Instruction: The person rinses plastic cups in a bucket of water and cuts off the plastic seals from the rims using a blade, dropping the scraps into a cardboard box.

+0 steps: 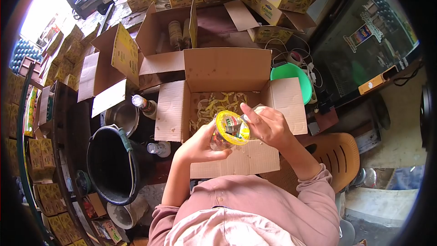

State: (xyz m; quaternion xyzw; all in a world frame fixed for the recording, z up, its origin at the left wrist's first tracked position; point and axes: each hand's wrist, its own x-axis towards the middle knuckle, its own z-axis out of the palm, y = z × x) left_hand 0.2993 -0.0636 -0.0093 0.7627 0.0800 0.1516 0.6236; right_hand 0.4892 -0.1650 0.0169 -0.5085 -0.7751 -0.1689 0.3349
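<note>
My left hand (200, 146) is wrapped round a clear plastic jar (221, 142) with a yellow-rimmed lid (232, 127). The jar is tilted so that its printed, see-through top faces up towards me. At the lid's right side, my right hand (271, 125) is closed with its fingers curled and thumb raised. Something small and whitish shows by its fingertips, but I cannot make out what it is. Both hands are over an open cardboard box (227, 70), where yellow strips (218, 105) that look like peels or tape scraps lie on the bottom.
To the left stand a black bucket (111, 166), a metal pot (123, 117) and a labelled bottle (143, 104). A green basin (293, 79) is at the right, near a glass-fronted cabinet (364, 36). More open cartons (166, 36) are behind, and an orange chair (343, 157) is beside me.
</note>
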